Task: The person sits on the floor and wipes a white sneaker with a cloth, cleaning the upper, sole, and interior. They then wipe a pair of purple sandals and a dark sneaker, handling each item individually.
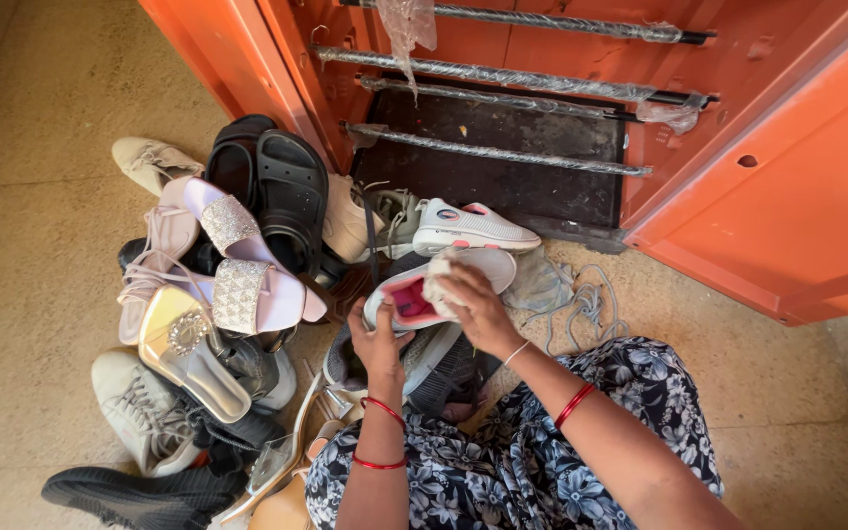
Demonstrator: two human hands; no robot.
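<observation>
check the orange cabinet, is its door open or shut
Open. The orange door swings out to the right, showing the dark cabinet floor and the plastic-wrapped rods inside.

bright, even daylight – soft shadows, sharp focus – edges slightly bowed.

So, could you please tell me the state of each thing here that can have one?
white sneaker: held sole-up, being wiped
cloth: bunched, pressed on the sneaker by the right hand
left hand: gripping the sneaker's heel
matching sneaker: upright by the cabinet
orange cabinet: open
black slides: piled
</observation>
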